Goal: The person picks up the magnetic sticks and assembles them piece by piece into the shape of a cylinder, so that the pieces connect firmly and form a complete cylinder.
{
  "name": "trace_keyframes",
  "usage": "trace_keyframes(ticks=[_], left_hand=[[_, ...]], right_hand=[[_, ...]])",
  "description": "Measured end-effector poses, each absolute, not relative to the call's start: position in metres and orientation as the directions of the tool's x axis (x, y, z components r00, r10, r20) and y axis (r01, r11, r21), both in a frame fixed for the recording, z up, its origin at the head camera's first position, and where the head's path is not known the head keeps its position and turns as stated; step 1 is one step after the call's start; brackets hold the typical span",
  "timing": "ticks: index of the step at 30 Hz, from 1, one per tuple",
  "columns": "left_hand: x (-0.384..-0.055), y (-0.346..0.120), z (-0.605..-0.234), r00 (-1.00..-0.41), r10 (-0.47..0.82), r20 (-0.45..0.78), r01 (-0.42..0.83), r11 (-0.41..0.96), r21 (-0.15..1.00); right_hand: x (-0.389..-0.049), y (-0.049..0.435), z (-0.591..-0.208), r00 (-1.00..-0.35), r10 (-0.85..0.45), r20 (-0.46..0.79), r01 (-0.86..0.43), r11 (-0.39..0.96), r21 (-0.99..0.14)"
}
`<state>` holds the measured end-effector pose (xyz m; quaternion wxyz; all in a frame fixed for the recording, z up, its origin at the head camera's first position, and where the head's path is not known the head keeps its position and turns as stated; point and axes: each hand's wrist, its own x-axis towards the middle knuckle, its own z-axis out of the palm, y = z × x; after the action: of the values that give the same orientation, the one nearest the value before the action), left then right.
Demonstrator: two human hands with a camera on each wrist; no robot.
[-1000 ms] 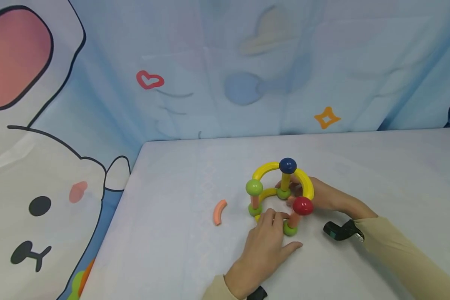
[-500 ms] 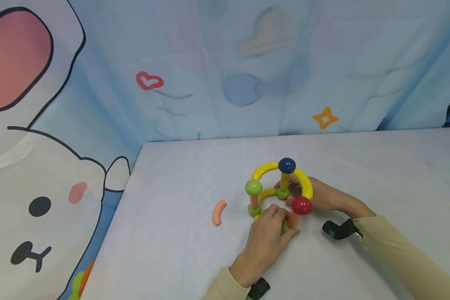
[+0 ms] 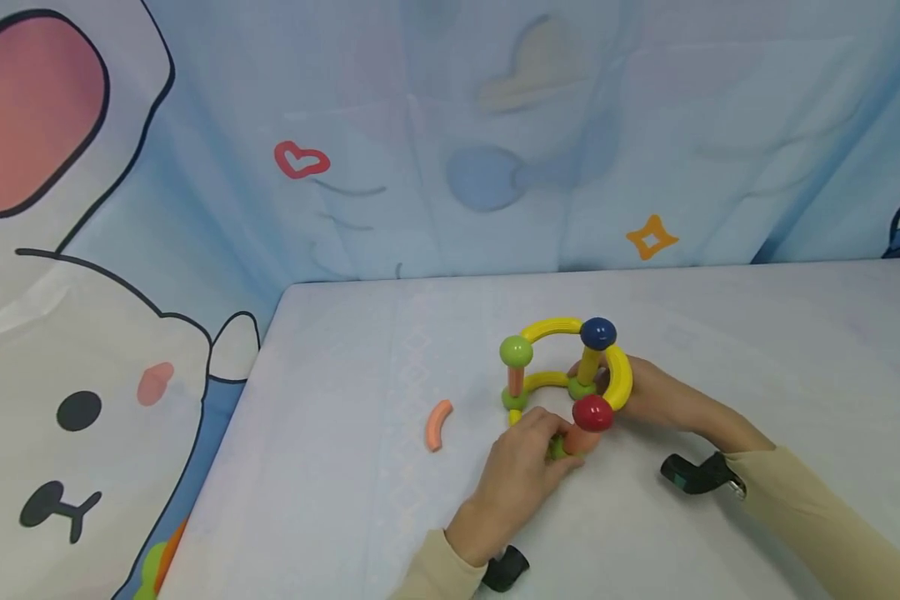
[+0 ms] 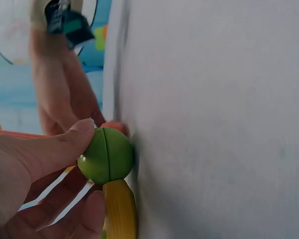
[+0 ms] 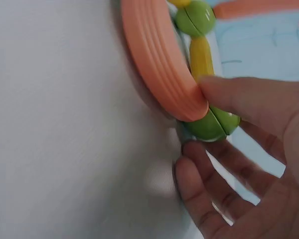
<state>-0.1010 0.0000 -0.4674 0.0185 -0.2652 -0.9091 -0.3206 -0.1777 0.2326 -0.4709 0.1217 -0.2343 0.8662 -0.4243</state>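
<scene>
A ball-and-stick building toy stands on the table, with yellow curved sticks [image 3: 551, 326] linking its top balls: a blue ball [image 3: 598, 333], a light green ball [image 3: 516, 351] and a red ball [image 3: 592, 412]. Below these, short upright sticks meet green balls at table level. At the near corner, my left hand [image 3: 517, 467] pinches a green ball [image 4: 107, 154] between thumb and fingers. My right hand [image 3: 656, 396] reaches behind the far right side. Its thumb presses the end of an orange curved stick [image 5: 164, 64] against another green ball [image 5: 209, 124], with fingers behind that ball.
A loose orange curved stick [image 3: 438, 425] lies on the white table [image 3: 330, 467] left of the toy. Behind the table hangs a light blue printed cloth [image 3: 420, 208]. Black wrist cameras [image 3: 697, 473] sit on both wrists.
My left hand has closed on the near green ball and drawn it slightly left. The toy has turned: its red ball shifted left, its blue ball right, its light green ball back.
</scene>
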Motion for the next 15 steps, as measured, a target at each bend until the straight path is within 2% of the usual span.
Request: trace_keyframes(ticks=[7,15], left_hand=[[-0.106,-0.015,-0.466,-0.885,0.428,0.183,0.437,0.628,0.643],[-0.103,-0.019,-0.463,-0.883,0.386,0.268,0.461,0.599,0.655]], right_hand=[[-0.157,0.246,-0.47,-0.875,-0.484,-0.023,-0.286,0.556,-0.78],[-0.137,0.245,-0.464,-0.889,-0.457,-0.025,-0.292,0.609,-0.737]])
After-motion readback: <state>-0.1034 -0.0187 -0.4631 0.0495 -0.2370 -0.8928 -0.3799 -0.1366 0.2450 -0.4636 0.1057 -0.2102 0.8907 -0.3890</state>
